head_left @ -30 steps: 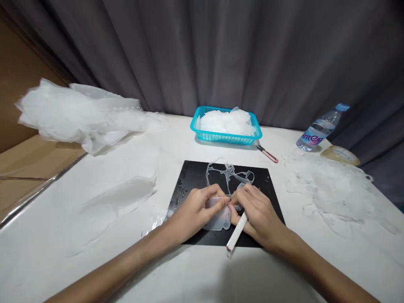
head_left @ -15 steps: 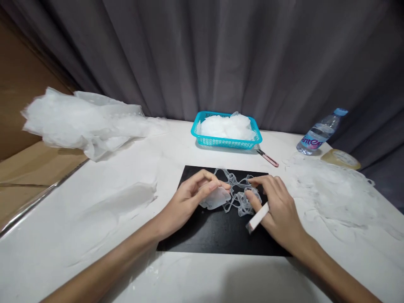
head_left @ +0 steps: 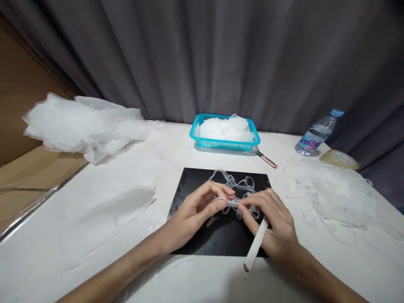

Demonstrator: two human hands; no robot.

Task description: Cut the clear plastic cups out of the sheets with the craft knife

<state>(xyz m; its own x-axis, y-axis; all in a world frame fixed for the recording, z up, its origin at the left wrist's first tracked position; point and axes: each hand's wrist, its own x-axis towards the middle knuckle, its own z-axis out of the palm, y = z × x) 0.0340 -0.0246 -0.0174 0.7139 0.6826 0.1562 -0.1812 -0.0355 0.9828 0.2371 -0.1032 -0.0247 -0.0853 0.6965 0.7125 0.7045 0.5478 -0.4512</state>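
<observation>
My left hand [head_left: 203, 206] is closed, thumb and fingers pinching a small piece of sheer white fabric [head_left: 232, 203] seen almost edge-on. The fingertips of my right hand [head_left: 273, 216] meet that piece from the other side. Also in my right hand is a slim white stick-like tool [head_left: 255, 249], tucked by the palm with its dark-tipped end pointing down toward me; its exact kind is unclear. Beneath both hands lies a black board [head_left: 217, 240]. Looping translucent fabric scraps [head_left: 232, 180] rest on it, partly hidden by my fingers.
A blue basket [head_left: 225, 145] of white fabric pieces stands at the back, thread snips [head_left: 267, 160] beside it. To the right are a water bottle [head_left: 317, 134], a tape roll [head_left: 339, 160] and sheer scraps [head_left: 341, 202]. Bunched sheer fabric [head_left: 85, 124] lies at left.
My right hand has come left to meet the fabric piece, which has turned from flat to edge-on. The white tool now points down more toward me, showing more of its length.
</observation>
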